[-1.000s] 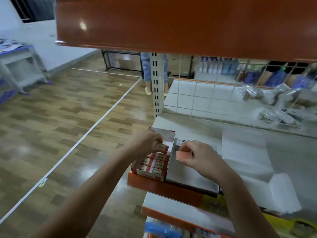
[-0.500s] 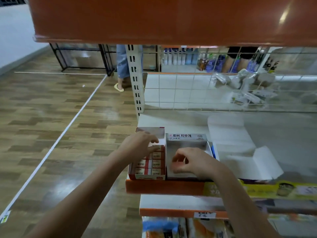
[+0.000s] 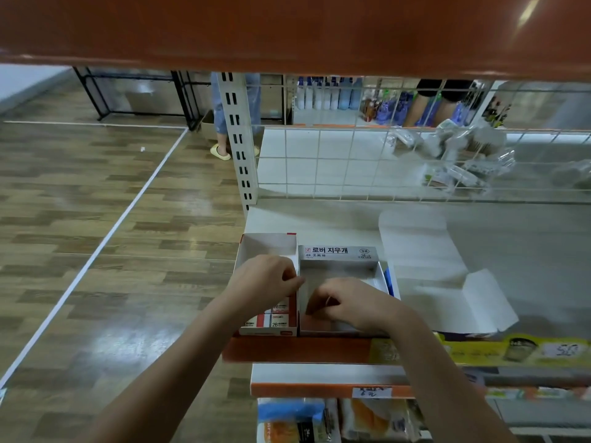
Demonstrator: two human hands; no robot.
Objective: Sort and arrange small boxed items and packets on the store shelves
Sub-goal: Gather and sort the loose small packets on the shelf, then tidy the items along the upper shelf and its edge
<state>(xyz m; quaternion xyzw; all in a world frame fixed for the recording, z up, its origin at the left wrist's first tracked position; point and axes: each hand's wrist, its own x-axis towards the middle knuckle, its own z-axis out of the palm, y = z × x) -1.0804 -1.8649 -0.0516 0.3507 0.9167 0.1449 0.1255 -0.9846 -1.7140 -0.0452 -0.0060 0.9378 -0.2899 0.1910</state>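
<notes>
The small boxed items (image 3: 277, 315), red-and-white packets, lie in rows at the near end of the left display box (image 3: 267, 247), which sits at the left front corner of the white shelf (image 3: 319, 215), touching the grey display box (image 3: 340, 260) on its right. Your left hand (image 3: 263, 282) hovers over the left display box with its fingers curled and the fingertips drawn together at the wall the two boxes share; you cannot tell whether they pinch a packet or the cardboard edge. Your right hand (image 3: 350, 303) reaches down into the grey display box, fingers curled toward the bottom near its front left corner; whether it holds anything is hidden by the hand itself. The grey display box carries a printed label on its far wall and its bare floor shows beyond your knuckles. An opened white carton flap (image 3: 447, 292) lies flat on the shelf to the right of it. A wire grid (image 3: 335, 161) backs the shelf, with clear wrapped goods (image 3: 457, 155) hanging far right, and an orange shelf edge (image 3: 287, 30) fills the top.
</notes>
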